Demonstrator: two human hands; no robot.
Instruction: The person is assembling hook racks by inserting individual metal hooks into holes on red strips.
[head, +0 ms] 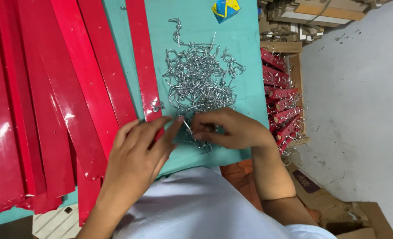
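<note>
Biggest thing in view is the teal surface (245, 88) with a fan of glossy red strips (63, 102) lying out past our left hand (136, 146). That hand rests flat with its fingers apart on the nearest red strip (145, 75), clamped on nothing. Just beyond both hands sits the tangled pile of metal hooks (201, 79), and off past the right wrist there's a wooden crate (297, 75) of red pieces already hooked. Our right hand (225, 128) has its grip pinched together on a single hook (188, 128) at the pile's near edge. We'd say tease it out slowly so neighbours don't snag along.
</note>
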